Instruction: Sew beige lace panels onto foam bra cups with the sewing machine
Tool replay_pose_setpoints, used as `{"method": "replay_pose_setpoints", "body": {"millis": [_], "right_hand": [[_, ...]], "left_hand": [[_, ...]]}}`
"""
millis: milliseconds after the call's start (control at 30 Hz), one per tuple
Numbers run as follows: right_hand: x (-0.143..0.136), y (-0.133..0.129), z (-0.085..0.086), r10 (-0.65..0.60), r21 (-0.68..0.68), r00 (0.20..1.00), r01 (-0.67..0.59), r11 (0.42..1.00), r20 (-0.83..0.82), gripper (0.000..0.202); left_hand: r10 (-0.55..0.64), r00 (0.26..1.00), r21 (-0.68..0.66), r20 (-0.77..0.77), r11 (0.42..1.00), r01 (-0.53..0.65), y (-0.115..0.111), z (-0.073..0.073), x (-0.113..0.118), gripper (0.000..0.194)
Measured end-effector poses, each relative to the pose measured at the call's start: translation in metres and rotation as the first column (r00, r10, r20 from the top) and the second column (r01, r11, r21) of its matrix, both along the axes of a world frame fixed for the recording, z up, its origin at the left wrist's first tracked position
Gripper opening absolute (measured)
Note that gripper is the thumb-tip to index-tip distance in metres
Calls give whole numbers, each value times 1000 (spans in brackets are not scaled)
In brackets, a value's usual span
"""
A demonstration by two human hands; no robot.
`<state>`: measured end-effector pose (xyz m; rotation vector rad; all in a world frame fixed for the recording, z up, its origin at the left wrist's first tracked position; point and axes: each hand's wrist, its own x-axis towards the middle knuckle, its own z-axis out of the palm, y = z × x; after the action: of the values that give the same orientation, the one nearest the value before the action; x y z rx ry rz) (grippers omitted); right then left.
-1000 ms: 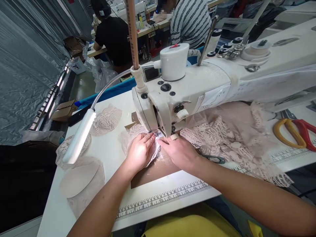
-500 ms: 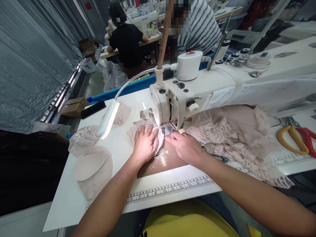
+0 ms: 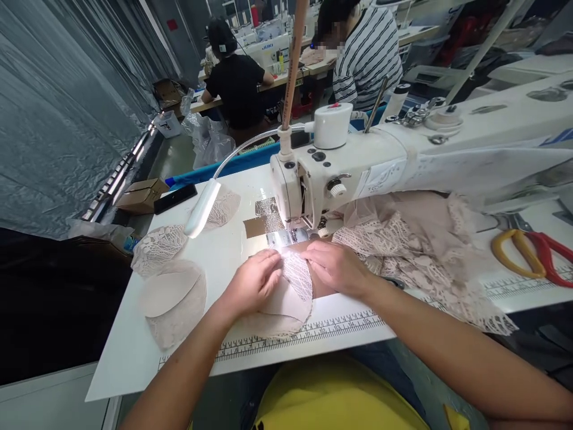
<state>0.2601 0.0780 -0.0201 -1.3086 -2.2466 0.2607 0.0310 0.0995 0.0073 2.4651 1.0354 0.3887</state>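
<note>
Just in front of the needle area of a white sewing machine [image 3: 293,194], a beige lace bra cup [image 3: 286,298] lies between my hands, its smooth lining partly showing. My left hand [image 3: 255,280] grips the cup's left upper edge, thumb and fingers closed together. At the upper right edge, my right hand [image 3: 335,266] pinches the lace between fingertips. A brown sheet [image 3: 322,283] is taped to the table beneath. More beige cups [image 3: 172,304] and lace pieces [image 3: 161,245] rest to the left.
A lit lamp [image 3: 202,209] on a bendable neck leans over the table. Beige lace fabric [image 3: 403,251] is heaped at right, near yellow-and-red-handled scissors [image 3: 519,254]. A phone [image 3: 175,198] lies at the back left. A printed ruler [image 3: 331,325] runs along the front edge. Two people work beyond.
The lace cup has come away from the needle area toward me and now shows its lining. My left hand, flat on the fabric before, now grips its edge; my right fingers pinch the lace.
</note>
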Motion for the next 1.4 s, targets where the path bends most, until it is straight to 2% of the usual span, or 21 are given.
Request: {"method": "replay_pose_setpoints", "body": {"millis": [67,167,267,367,600,767,967,1067,1200,1300,1400], "right_hand": [[0,1,-1,0,14,999,0,1000,37,31],[-1,0,2,-20,-2,979,21,1000,204,33],[-4,-1,6,-56,-28,930,71,997,363,33],[-5,-1,7,-67,-50,915,95,994,398,31],[-7,0,7,-89,-70,918,126,990,387,27],[-10,0,6,-100,-68,921,135,989,376,22],[-9,2,-2,-62,-37,947,78,996,317,24],[-3,3,-8,-27,-11,977,29,1000,212,26],[3,4,-12,-34,22,997,32,999,70,30],[3,5,-9,-58,3,996,58,998,65,28],[3,3,-1,-72,-58,992,79,995,105,27]], "left_hand": [[-93,992,42,-83,994,97,6,-4,10,38],[-227,967,90,-113,967,238,12,-5,24,37],[-195,971,117,-138,970,211,15,-3,29,40],[-106,974,133,-199,982,134,18,0,28,46],[-135,930,129,-341,974,188,30,-4,28,54],[-201,916,119,-346,959,256,43,-4,26,58],[-282,895,106,-346,936,335,55,-2,20,62],[-245,916,145,-317,942,302,49,-1,14,54],[-213,962,187,-170,952,244,27,0,11,37],[-172,976,199,-130,960,196,15,-2,16,20],[-117,986,219,-116,966,140,12,-8,20,24]]}}
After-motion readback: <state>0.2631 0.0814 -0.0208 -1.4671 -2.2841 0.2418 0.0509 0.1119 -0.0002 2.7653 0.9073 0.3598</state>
